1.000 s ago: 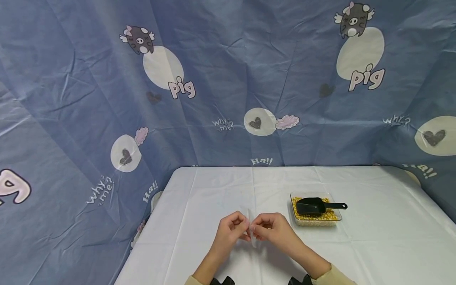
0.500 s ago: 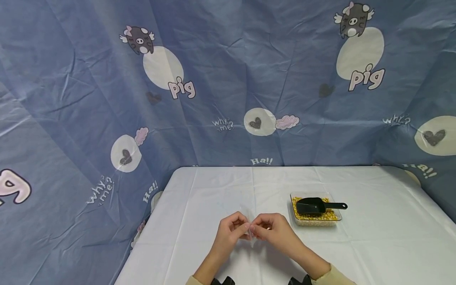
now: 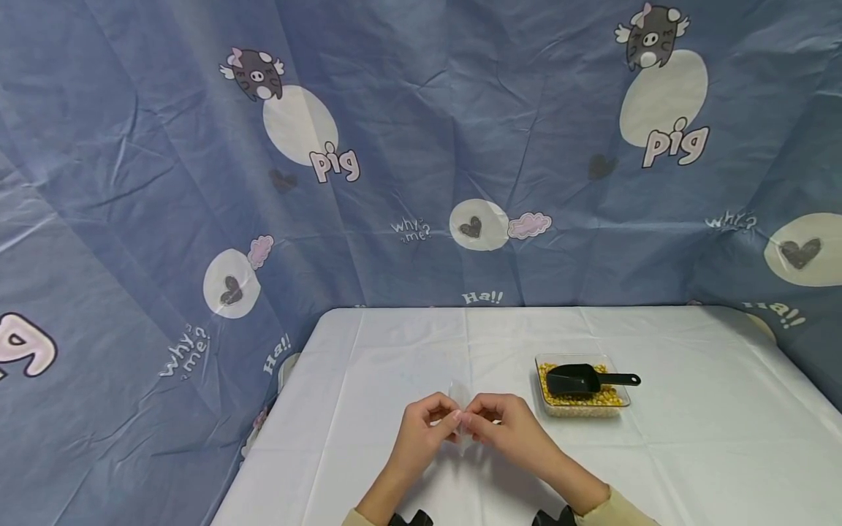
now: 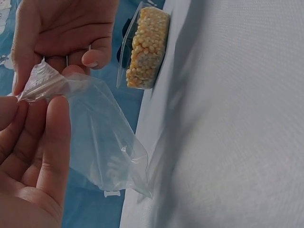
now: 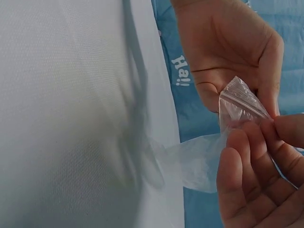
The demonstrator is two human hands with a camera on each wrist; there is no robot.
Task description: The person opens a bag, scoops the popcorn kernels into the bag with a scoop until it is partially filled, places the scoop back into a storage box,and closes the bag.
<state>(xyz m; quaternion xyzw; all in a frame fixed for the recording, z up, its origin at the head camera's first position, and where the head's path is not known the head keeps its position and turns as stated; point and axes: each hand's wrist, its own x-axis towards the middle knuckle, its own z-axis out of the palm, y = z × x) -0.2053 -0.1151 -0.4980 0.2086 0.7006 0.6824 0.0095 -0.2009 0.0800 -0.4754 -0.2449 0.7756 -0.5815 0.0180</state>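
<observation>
A clear zip-lock plastic bag hangs between my two hands, low over the white table. Thumb and fingers of my left hand pinch its top edge from one side. My right hand pinches the same edge from the other side, the fingertips of both hands almost meeting. In the right wrist view the zip strip shows as a ridged band near the bag's top corner. The lower part of the bag dangles loose, with nothing seen inside it. In the head view the fingers hide much of the bag.
Right of my hands stands a clear plastic container of yellow corn kernels. A black scoop lies on the corn, its handle jutting over the right rim. A white cloth covers the table, with a blue printed curtain behind.
Both hands stay nearly in place, still pinching the bag. The bag between them has shifted and turned a little, its visible part above the fingers changing shape.
</observation>
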